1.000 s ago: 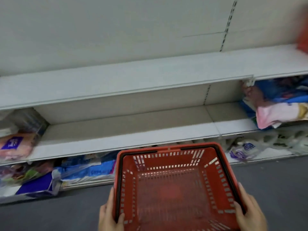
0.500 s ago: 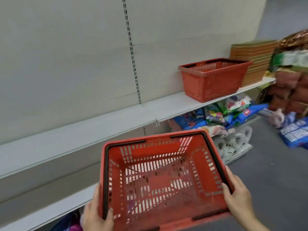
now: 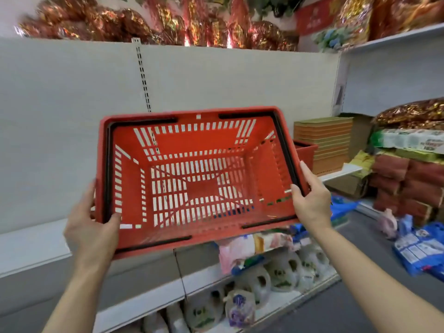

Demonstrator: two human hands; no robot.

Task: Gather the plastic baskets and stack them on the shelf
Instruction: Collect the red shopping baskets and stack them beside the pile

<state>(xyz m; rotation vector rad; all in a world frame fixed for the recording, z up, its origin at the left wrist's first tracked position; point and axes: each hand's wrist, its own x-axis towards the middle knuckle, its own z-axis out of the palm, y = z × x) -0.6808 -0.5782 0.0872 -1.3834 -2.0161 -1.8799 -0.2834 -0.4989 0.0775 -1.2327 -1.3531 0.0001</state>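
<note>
Red basket (image 3: 199, 174) held up before the shelf (image 3: 31, 246).
Left hand (image 3: 92, 227) and right hand (image 3: 312, 200) each clamp a side rim, thumbs inside; a second basket (image 3: 305, 151) sits on the shelf behind.

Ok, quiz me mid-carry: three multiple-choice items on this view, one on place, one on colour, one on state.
1. Where is the second basket?
A. on the shelf, right of the held basket
B. on the floor
C. on the top shelf

2. What colour is the held basket?
A. blue
B. red
C. green

3. How is it held?
A. left hand only
B. right hand only
C. both hands on its rim

Answers: 1 A, it peeks out beside the stacked boxes; 2 B, red plastic, black handles; 3 C, left hand and right hand grip opposite sides.
</note>
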